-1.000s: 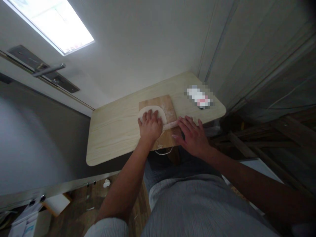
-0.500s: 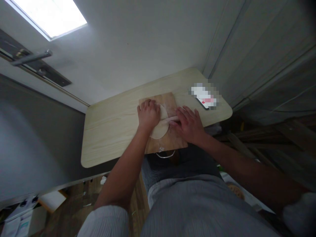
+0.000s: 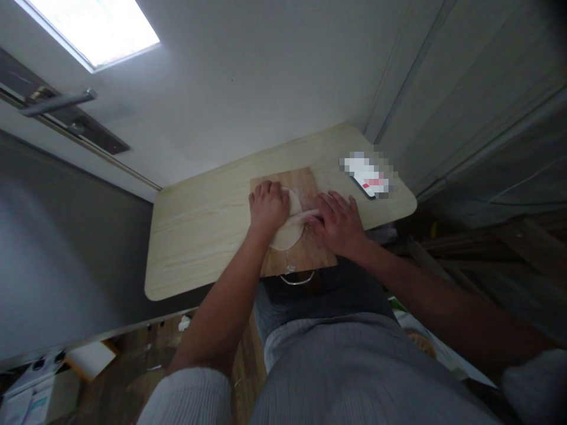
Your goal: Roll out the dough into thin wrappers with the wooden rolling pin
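Note:
A thin pale rolling pin (image 3: 305, 216) lies across a flat round sheet of dough (image 3: 286, 239). Under the dough is a wooden board (image 3: 321, 254) dusted with flour. My left hand (image 3: 269, 205) is curled over the left part of the dough, where the pin runs in beneath it; the pin's left end and my thumb are hidden. My right hand (image 3: 340, 221) closes around the pin's right end, thumb on the near side and fingers over the far side.
The board sits on a light wood-grain table (image 3: 195, 236) against a white door with a metal handle (image 3: 59, 103). A phone (image 3: 367, 177), its screen blurred out, lies right of the board. A thin curved handle or rim (image 3: 297, 281) shows below the board's near edge.
Hardly anything differs. Both hands stay on the pin and dough in nearly the same place, and the whole view has shifted slightly.

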The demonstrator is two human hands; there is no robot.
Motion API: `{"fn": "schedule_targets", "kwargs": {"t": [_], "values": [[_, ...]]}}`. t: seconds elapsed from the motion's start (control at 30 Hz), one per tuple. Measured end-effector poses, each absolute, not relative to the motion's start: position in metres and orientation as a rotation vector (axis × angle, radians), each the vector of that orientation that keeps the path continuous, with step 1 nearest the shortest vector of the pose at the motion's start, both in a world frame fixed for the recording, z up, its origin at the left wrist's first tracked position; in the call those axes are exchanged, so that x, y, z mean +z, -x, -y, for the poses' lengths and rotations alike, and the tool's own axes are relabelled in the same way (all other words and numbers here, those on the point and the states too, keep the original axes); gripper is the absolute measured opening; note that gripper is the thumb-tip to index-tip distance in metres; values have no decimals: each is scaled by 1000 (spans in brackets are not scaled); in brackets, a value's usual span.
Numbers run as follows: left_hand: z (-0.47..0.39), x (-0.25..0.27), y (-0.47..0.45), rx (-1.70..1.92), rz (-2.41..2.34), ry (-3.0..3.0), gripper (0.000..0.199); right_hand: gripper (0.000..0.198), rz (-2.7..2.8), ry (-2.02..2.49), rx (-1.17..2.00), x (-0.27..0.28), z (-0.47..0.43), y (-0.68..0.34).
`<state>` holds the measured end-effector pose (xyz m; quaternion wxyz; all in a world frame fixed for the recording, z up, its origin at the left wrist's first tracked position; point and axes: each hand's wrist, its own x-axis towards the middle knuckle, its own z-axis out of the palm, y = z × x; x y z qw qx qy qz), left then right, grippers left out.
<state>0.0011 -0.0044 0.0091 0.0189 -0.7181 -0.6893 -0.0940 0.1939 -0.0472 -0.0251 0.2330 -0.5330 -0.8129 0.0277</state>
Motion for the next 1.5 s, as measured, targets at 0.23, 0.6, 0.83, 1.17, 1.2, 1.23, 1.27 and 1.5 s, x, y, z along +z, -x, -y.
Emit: {"fn": "schedule_targets", "kwargs": {"t": [0.23, 0.6, 0.83, 1.17, 1.2, 1.23, 1.27, 1.5], "values": [[23, 8, -5, -231, 2195, 2214, 55, 61, 2260, 1449, 86, -25, 66, -202], [49, 8, -15, -233, 2142, 2218, 54, 67, 2293, 1432, 75, -29, 88, -212], [67, 9, -23, -238, 2142, 2205, 56, 69, 2297, 1406, 75, -31, 105, -218], [99, 9, -34, -238, 2093, 2207, 56, 72, 2310, 1349, 1, -34, 132, -229], [102, 10, -35, -229, 2094, 2206, 56, 72, 2306, 1344, -7, -34, 134, -230], [105, 10, -36, -221, 2098, 2205, 56, 72, 2300, 1340, -12, -35, 137, -230], [107, 10, -36, -213, 2102, 2206, 56, 72, 2291, 1337, -15, -35, 139, -231], [124, 9, -42, -215, 2109, 2259, 59, 61, 2219, 1336, 19, -34, 150, -235]]}}
